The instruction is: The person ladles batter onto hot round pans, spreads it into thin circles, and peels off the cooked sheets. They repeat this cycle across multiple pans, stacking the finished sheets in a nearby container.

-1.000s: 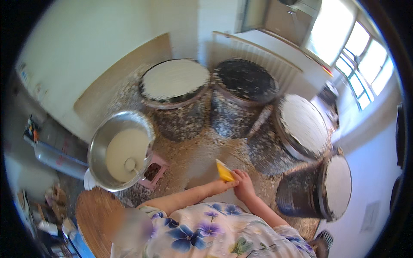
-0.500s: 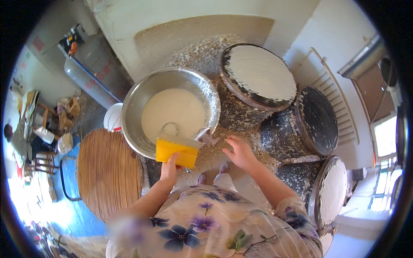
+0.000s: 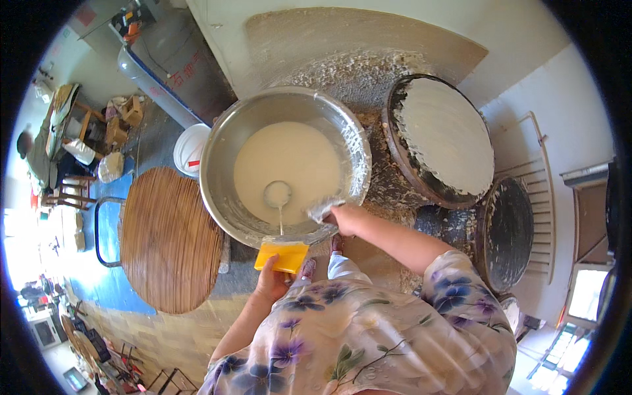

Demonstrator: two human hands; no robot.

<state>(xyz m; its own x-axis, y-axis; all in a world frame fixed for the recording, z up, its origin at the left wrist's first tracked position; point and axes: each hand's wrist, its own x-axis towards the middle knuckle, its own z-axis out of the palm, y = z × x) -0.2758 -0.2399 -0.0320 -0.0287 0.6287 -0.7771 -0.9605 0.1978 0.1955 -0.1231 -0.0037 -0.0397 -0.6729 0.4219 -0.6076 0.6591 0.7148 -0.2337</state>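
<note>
My left hand (image 3: 270, 280) is closed on a flat yellow scraper (image 3: 283, 258) with a pale, batter-smeared edge, just outside the near rim of a large metal basin (image 3: 220, 141). Creamy white batter (image 3: 296, 158) fills the basin's bottom. A ladle (image 3: 281, 214) rests in it, its round bowl in the batter and its handle leaning towards the near rim. My right hand (image 3: 347, 219) grips a wet greyish cloth (image 3: 322, 209) at the basin's near right inner side. Part of the cloth is hidden in my fingers.
Right of the basin stands a round griddle (image 3: 444, 138) coated with white batter. A dark bare griddle (image 3: 510, 234) is nearer on the right. A round slatted wooden mat (image 3: 171, 240), a white bucket (image 3: 191, 148) and a grey gas cylinder (image 3: 155, 82) are at the left.
My right hand has moved left from beside the basin and taken hold of the cloth at the rim. The view has turned and shifted; my left hand still holds the scraper.
</note>
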